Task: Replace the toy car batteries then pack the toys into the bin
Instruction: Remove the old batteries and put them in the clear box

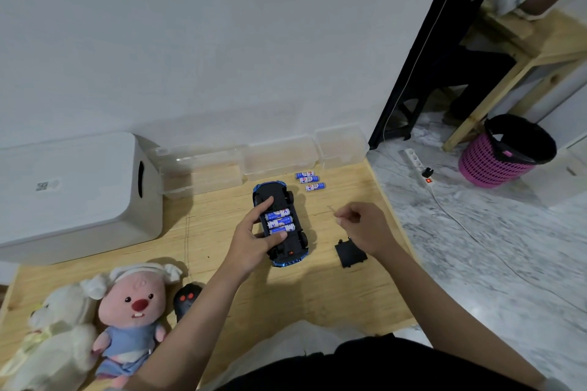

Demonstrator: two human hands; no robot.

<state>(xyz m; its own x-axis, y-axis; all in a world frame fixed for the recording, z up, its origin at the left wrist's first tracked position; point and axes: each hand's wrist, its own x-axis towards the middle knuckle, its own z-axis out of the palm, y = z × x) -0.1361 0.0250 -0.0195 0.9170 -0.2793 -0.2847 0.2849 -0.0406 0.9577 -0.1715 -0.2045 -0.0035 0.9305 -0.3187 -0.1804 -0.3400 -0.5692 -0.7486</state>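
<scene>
Toy car [281, 222] belly-up on the wooden surface [333, 289], batteries showing.
Left hand [254, 240] grips it, fingers curled round its side; right hand [360, 225] hovers nearby, fingers pinched on something tiny; battery cover [349, 253] beside it.

Left hand [254, 240] holds upturned toy car [281, 224], batteries [279, 221] seated; right hand [359, 227] loosely curled beside battery cover [350, 253].

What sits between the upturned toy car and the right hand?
Nothing: in the head view, only bare wooden floor separates the toy car from the right hand. The black battery cover lies lower, just below that hand.
</scene>
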